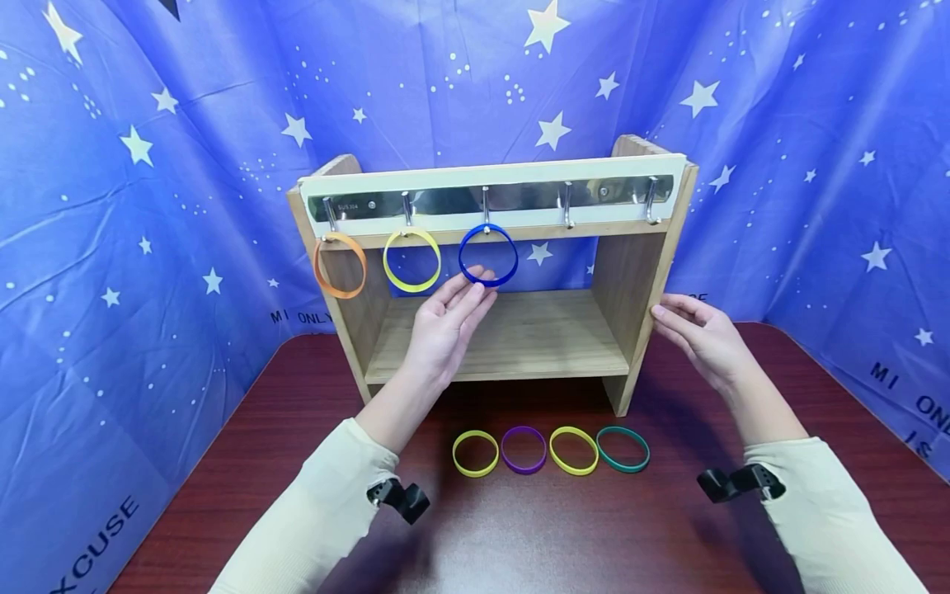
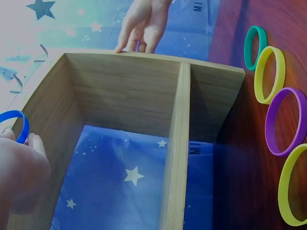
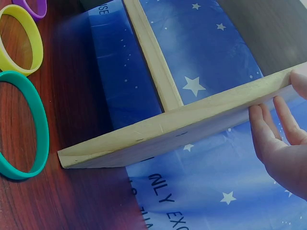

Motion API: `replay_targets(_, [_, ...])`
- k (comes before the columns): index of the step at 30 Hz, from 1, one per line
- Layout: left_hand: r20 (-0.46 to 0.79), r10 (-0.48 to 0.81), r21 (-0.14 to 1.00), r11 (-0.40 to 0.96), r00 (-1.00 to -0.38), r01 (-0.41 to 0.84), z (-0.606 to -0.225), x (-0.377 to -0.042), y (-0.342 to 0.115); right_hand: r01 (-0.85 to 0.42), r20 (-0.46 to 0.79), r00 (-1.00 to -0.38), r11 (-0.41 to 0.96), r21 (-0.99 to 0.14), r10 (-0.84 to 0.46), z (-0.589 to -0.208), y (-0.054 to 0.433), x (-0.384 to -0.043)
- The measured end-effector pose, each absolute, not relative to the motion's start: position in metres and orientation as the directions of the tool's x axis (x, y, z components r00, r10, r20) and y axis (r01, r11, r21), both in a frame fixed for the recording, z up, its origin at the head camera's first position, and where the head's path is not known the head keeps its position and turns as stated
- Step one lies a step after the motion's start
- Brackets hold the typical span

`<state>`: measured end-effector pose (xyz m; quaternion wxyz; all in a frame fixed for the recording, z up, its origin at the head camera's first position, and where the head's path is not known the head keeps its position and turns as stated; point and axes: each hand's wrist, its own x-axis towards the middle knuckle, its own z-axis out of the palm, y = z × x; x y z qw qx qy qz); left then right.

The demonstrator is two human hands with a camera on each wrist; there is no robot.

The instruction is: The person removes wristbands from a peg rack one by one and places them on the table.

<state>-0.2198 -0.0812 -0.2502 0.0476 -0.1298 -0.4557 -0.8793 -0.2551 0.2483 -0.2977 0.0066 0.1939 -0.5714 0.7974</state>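
Note:
My left hand point(image 1: 445, 330) pinches the lower edge of a blue silicone wristband point(image 1: 463, 257) between thumb and fingers. The band's top is at the third hook point(image 1: 486, 206) of a metal hook rail point(image 1: 445, 200). An orange wristband point(image 1: 317, 268) hangs from the first hook and a yellow wristband point(image 1: 438, 264) from the second. Fingertips of my right hand point(image 1: 701, 334) touch the right side panel point(image 1: 653, 272) of a wooden shelf, with the thumb at its front edge in the right wrist view.
On the dark red table point(image 1: 534, 536) before the shelf lie a yellow band point(image 1: 455, 462), a purple band point(image 1: 505, 459), another yellow band point(image 1: 552, 458) and a green band point(image 1: 646, 464) in a row. Two bare hooks point(image 1: 568, 206) are at the rail's right. Blue starry cloth point(image 1: 460, 91) surrounds the table.

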Motion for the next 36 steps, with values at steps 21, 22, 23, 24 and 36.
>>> replay_targets(21, [0.245,-0.069,0.707,-0.669,-0.967,0.227,-0.24,-0.21,-0.074,-0.227,0.315,-0.925,-0.357,-0.906,-0.211,-0.299,0.248,-0.256])
replay_targets(22, [0.247,-0.066,0.704,-0.674,-0.967,0.226,-0.238,-0.209,-0.074,-0.227,0.315,-0.925,-0.358,-0.906,-0.211,-0.299,0.248,-0.256])
replay_targets(23, [0.252,-0.061,0.702,-0.676,-0.966,0.226,-0.237,-0.208,-0.074,-0.228,0.315,-0.925,-0.356,-0.906,-0.211,-0.299,0.248,-0.256])
replay_targets(24, [0.255,-0.056,0.7,-0.678,-0.965,0.225,-0.236,-0.207,-0.074,-0.228,0.316,-0.925,-0.355,-0.906,-0.21,-0.299,0.248,-0.255])
replay_targets(36, [0.256,-0.008,0.748,-0.632,-0.967,0.203,-0.234,-0.195,-0.077,-0.237,0.33,-0.919,-0.366,-0.9,-0.215,-0.3,0.248,-0.255])
